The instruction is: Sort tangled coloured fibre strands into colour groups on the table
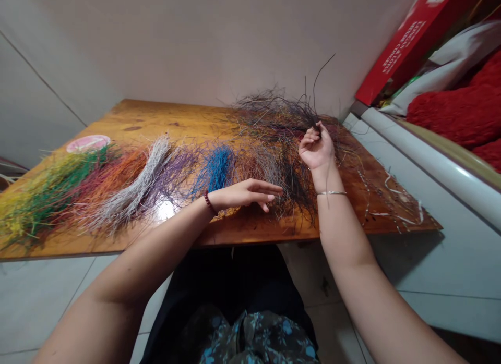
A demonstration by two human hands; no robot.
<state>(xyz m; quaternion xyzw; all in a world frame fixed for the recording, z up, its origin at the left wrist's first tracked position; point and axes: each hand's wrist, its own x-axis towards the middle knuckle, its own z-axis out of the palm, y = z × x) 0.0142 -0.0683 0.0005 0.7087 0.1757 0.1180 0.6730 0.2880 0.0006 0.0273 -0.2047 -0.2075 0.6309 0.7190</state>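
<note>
Coloured wire lies in bunches along a wooden table. My right hand (318, 145), raised at the table's far right, has its fingers closed on dark wires (314, 100) that stick up and out to the left over a mixed tangle (270, 116). My left hand (254, 192) is open, its fingers stretched to the right above the table's front. Just beyond its fingertips lies a black wire bunch (296, 184), with a grey wire bunch (270, 163) behind the hand. A blue wire bunch (219, 166) is near my left wrist.
Further left on the wooden table (148, 113) lie white (144, 176), purple (174, 168), orange (121, 173), green (78, 171) and yellow wire bunches (35, 189). A round pink disc (88, 143) sits behind them. White strips (410, 213) are at the right. A red box (407, 40) leans beyond.
</note>
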